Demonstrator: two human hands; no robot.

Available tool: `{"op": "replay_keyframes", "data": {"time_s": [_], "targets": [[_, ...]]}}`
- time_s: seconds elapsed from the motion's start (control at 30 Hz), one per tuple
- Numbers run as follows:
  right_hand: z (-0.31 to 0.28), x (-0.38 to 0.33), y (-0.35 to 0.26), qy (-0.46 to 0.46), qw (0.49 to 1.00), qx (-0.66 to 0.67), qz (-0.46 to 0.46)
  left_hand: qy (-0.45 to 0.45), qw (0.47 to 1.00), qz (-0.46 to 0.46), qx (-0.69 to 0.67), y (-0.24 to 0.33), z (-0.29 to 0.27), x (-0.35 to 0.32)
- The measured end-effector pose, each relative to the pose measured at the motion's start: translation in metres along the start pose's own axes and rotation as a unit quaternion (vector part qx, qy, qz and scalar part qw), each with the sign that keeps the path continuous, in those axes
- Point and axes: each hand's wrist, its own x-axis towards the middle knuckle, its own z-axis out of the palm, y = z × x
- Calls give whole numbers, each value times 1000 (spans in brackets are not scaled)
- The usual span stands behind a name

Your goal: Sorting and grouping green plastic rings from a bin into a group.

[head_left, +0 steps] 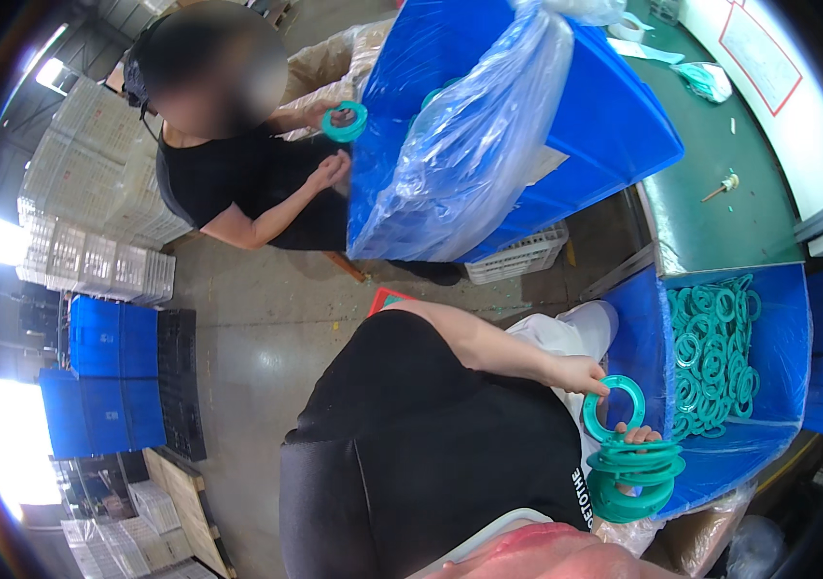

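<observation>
My left hand (577, 373) pinches the edge of a single flat teal plastic ring (637, 398), held upright. Just below it, my right hand (638, 434) is wrapped round a loose stack of teal rings (633, 465); its fingertips show over the top, while the stack hides most of the palm. The held ring and the stack overlap in the view, and whether they touch I cannot tell. Beside my hands, a blue bin (786, 372) lined with clear plastic holds a heap of similar teal rings (711, 357).
Across from me a person (257, 183) in black holds teal rings (358, 125) beside a large blue bin (614, 145) draped with clear plastic (479, 125). A green table (730, 227) bears a small wooden-handled tool (720, 187). Blue crates (112, 338) stand at the left.
</observation>
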Motion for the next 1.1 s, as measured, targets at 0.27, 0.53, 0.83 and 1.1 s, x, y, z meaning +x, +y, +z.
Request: {"op": "replay_keyframes", "data": {"time_s": [0.27,0.53,0.83,1.1], "targets": [[5,23,5,-1,986,-144,-84,190,912,127,341,12,12,5],[-7,36,-20,38,910,-352,-216,113,896,167,397,0,7,5],[-12,83,12,-53,854,-466,-224,-21,1000,-18,-5,-3,12,10],[-15,106,34,-98,775,-577,-238,9,999,25,-47,-12,-2,15]]}}
